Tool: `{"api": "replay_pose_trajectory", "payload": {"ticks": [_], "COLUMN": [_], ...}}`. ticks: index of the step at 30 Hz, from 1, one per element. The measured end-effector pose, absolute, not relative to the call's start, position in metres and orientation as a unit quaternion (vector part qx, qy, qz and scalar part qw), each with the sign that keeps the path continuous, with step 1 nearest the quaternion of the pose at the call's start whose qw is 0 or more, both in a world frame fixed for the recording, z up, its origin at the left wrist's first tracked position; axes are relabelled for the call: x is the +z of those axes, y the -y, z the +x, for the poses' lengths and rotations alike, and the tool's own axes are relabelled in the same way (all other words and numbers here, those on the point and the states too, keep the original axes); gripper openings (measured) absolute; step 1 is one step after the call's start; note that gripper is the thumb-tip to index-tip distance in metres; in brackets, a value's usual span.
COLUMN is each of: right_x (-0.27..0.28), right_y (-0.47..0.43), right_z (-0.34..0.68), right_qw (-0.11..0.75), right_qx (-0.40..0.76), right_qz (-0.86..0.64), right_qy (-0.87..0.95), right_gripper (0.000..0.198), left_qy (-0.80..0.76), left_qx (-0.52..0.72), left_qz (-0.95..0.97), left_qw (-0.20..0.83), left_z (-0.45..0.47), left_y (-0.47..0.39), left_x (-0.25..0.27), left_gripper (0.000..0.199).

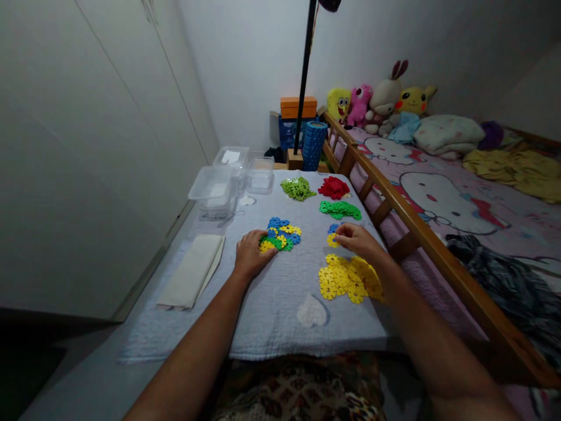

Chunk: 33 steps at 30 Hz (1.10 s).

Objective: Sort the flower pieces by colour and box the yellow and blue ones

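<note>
Blue, yellow and green discs point(283, 238)

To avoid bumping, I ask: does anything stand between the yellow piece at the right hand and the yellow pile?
Nothing visible does: only bare cloth shows between the yellow piece and the yellow pile. Blue pieces lie on the far side.

The one camera is worn on the head. It looks ahead and down at the table point(263, 316), which is close, with the left hand point(252, 252) and right hand point(362, 241) near the middle. The view (it takes in a lot) goes from the cupboard point(87, 146) on the left to the bed point(421, 181) on the right.
</note>
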State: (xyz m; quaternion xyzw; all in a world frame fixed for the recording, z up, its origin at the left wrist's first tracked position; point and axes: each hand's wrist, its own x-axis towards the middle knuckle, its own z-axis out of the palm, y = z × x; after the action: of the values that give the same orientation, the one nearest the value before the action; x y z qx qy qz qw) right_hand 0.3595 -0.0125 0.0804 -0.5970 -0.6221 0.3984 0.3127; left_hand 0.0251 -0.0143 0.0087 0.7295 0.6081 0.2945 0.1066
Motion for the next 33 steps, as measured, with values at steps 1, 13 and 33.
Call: {"api": "replay_pose_trajectory", "payload": {"ticks": [1, 13, 33], "right_x": [0.082, 0.079, 0.065], "right_y": [0.022, 0.101, 0.109], "right_z": [0.371, 0.431, 0.433], "right_qw": [0.308, 0.288, 0.312], "right_qx": [0.401, 0.401, 0.292], "right_qz": [-0.605, -0.662, -0.715], "right_qy": [0.615, 0.564, 0.553], "right_gripper": [0.025, 0.029, 0.02], "left_qy": [-0.61, -0.615, -0.61], "left_qx": [0.294, 0.287, 0.309], "left_qz": [0.728, 0.727, 0.721], "left_qw": [0.106, 0.109, 0.112], "left_z": [0.025, 0.024, 0.021], "left_y": [0.014, 0.013, 0.01], "left_x": [0.009, 0.012, 0.008], "left_gripper": [0.046, 0.044, 0.037]}}
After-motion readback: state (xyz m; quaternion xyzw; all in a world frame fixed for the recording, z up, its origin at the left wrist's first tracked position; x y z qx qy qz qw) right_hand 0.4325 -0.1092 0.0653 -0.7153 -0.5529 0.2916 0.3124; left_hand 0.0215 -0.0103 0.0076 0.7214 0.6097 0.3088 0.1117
